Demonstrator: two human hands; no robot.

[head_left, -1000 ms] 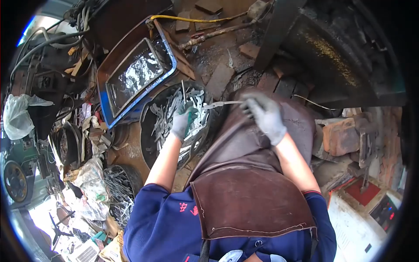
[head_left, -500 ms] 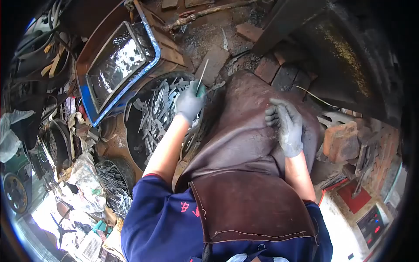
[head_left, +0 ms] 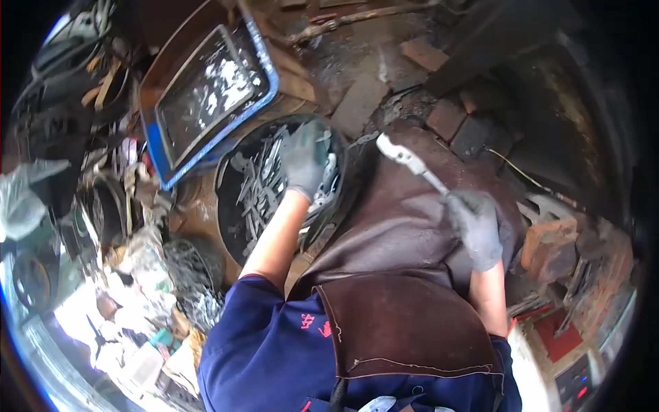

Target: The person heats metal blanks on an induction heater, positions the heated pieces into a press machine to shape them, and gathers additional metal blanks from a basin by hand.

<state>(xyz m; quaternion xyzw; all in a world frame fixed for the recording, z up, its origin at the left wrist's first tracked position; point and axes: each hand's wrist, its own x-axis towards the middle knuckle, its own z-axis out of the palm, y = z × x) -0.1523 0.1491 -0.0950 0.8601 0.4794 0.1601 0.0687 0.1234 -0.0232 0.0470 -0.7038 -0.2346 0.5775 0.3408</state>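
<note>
My right hand (head_left: 475,230), in a grey glove, is closed around one end of a flat metal piece (head_left: 405,156). The piece is pale, with a broad shaped head and a narrower shank, and points up and left above the brown apron (head_left: 384,226). Over the right part of a round black tub (head_left: 230,216) is my left hand (head_left: 304,165), also gloved in grey. Motion blurs its fingers, and something green shows beside them. Many loose flat metal pieces (head_left: 255,196) lie inside the tub, some hidden beneath the left hand.
A blue-edged frame (head_left: 240,122) with a shiny panel stands behind the tub. Bricks (head_left: 446,118) lie ahead of the apron, with more bricks (head_left: 549,247) at right. A red-topped box with lit displays (head_left: 580,384) is lower right. Another metal-filled container (head_left: 192,264) sits at left.
My left hand has tilted down over the tub; the thin pale length that stuck out of it no longer shows there. My right hand, empty before, now holds the flat metal piece. The view has shifted slightly.
</note>
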